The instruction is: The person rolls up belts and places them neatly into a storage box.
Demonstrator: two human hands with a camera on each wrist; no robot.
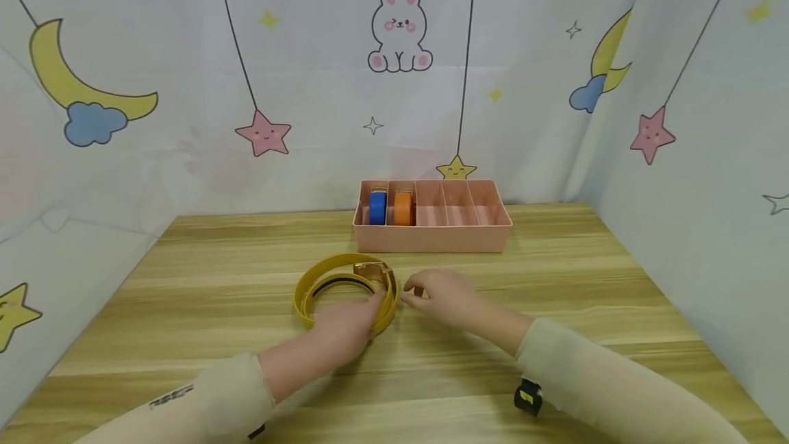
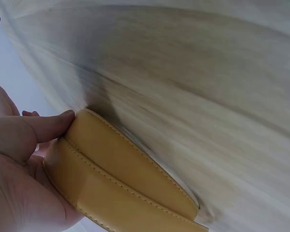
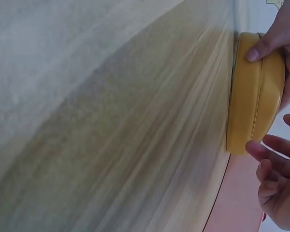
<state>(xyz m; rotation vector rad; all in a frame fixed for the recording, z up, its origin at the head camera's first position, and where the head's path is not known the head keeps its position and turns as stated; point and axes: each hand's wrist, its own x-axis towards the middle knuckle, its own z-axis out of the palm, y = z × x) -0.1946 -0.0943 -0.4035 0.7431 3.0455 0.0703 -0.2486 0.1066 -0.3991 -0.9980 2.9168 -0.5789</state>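
Sleeves (image 1: 191, 403), pale, two: lower left and lower right of the head view. Belt (image 2: 128, 166), yellow, one, loosely coiled, with gold-coloured buckle (image 1: 372, 270): standing on edge on the worktop (image 1: 216, 245), near centre frame. Left hand (image 1: 345, 324): pinching the coil's band at its lower right. Right hand (image 1: 445, 295): fingers loosely bent, gripping nothing, just right of the coil; contact cannot be told. Risk, as judged: turns springing apart, should the pinch slacken while unsupported opposite. Pink box (image 1: 431, 240), divided, above centre: blue roll (image 1: 378, 207) in leftmost compartment, orange roll (image 1: 403, 208) in second.
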